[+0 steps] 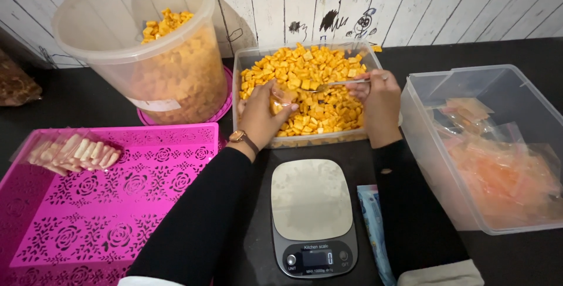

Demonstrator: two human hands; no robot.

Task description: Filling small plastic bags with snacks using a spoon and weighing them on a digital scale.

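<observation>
While over the tub [249, 57], spoon [328, 84] (right hand [378, 101]) beside left-held pouch [281, 99].

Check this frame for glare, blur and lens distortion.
Head view: even light, soft shadows; mild glare on the scale plate and the clear bin wall; wide-angle bending tilts the tub at the edge; hands, left and right, fairly sharp; spoon slightly soft.

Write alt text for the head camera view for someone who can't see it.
A left hand holds a small clear bag over a clear tub of orange square crackers while the right hand spoons with a metal spoon. A digital kitchen scale sits below, beside a pink plastic tray.
</observation>
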